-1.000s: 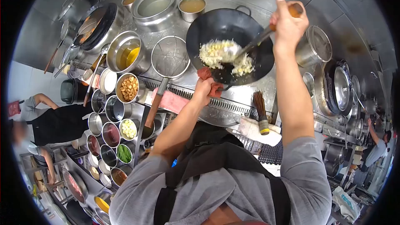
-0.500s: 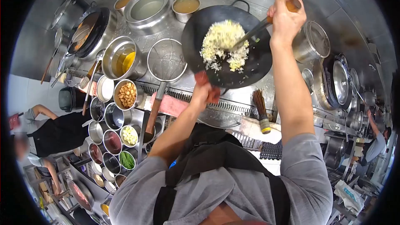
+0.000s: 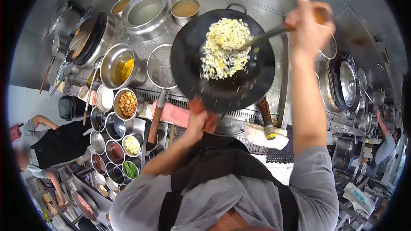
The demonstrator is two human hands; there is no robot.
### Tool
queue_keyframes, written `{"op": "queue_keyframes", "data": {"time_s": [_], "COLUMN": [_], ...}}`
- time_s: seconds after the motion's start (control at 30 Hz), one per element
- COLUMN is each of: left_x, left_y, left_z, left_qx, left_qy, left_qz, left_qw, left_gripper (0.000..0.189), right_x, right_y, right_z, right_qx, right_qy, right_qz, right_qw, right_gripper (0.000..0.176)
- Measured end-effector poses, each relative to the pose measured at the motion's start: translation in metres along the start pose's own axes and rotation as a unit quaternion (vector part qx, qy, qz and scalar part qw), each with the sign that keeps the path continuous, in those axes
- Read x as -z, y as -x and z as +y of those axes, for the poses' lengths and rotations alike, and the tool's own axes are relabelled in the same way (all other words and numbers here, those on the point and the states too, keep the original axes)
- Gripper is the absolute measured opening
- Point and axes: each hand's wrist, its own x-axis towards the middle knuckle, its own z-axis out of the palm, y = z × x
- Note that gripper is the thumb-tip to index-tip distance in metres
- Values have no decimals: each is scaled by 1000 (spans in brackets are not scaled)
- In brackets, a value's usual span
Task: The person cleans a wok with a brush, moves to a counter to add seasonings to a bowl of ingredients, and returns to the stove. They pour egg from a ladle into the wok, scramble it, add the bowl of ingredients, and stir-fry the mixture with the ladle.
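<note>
A black wok (image 3: 252, 75) holds loose white and yellow rice (image 3: 224, 45), some grains in motion over its lower part. My left hand (image 3: 197, 124) is closed around a red cloth (image 3: 209, 122) at the wok's near edge; the wok's handle there is hidden. Above the wok's right side, my right hand (image 3: 310, 23) grips the wooden end of a ladle (image 3: 267, 35), its bowl down in the rice. A wire strainer (image 3: 162, 66) with a wooden handle lies left of the wok.
Left of the strainer are a pot of yellow oil (image 3: 117, 66) and several ingredient bowls. A bamboo brush (image 3: 267, 122) lies near the front edge. Steel pots (image 3: 145, 10) stand behind. One person (image 3: 55, 145) is at the far left, another (image 3: 387, 143) at the far right.
The wok has moved left and nearer to me, along with my left hand and the red cloth. My right hand has shifted right with the ladle, and the rice has spread.
</note>
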Motion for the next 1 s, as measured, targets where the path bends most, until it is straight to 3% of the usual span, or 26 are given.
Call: {"op": "queue_keyframes", "data": {"time_s": [0.03, 0.1, 0.17, 0.27, 0.33, 0.43, 0.5, 0.57, 0.6, 0.63, 0.7, 0.77, 0.83, 0.9, 0.93, 1.0], "left_x": [-10, -17, -24, -28, -14, -24, -30, -34, -28, -24, -11, -13, -13, -11, -8, -7], "left_y": [31, 56, 25, -49, -66, -3, 15, -4, -30, -54, -99, -113, -120, -127, -132, -133], "left_z": [16, 41, 56, 43, 14, 4, 27, 48, 36, 24, 1, -7, -11, -11, -14, -14], "left_qx": [22, 55, 130, 89, 87, 1, 43, 89, 59, 41, 29, 33, 34, 54, 43, 34], "left_qy": [11, -19, 20, -6, -14, 8, 21, 37, 25, 31, 14, 13, 14, 18, 8, 12], "left_qz": [34, 42, 134, 65, 45, 83, 50, 111, 111, 116, 100, 94, 89, 65, 72, 81], "left_qw": [999, 997, 982, 994, 995, 996, 998, 989, 992, 992, 994, 995, 995, 996, 996, 996], "left_gripper": [47, 38, 28, 12, 25, 35, 39, 36, 37, 23, 15, 17, 19, 26, 30, 30], "right_x": [5, 10, 3, -7, -10, 5, 18, 15, 13, 13, 12, 6, -5, -11, -16, -24], "right_y": [-4, -6, 1, 8, 10, 11, 1, -2, 1, 3, 4, 13, 31, 30, 24, 10], "right_z": [-18, -35, -23, 21, 43, 7, -25, -46, -53, -59, -52, -31, 36, 62, 63, 55], "right_qx": [23, -34, -55, -36, -14, 44, 88, 80, 100, 118, 140, 121, 53, -11, -10, 79], "right_qy": [-20, -16, 41, 33, 38, 12, -35, -45, -62, -78, -97, -74, 20, 46, 44, 223], "right_qz": [-12, -36, -26, 21, 33, 5, -38, -26, -43, -61, -111, -121, -117, -212, -218, -218], "right_qw": [999, 999, 997, 999, 999, 999, 995, 995, 992, 988, 979, 982, 992, 976, 975, 947], "right_gripper": [23, 23, 23, 23, 23, 22, 20, 18, 17, 17, 16, 18, 20, 20, 20, 19]}}
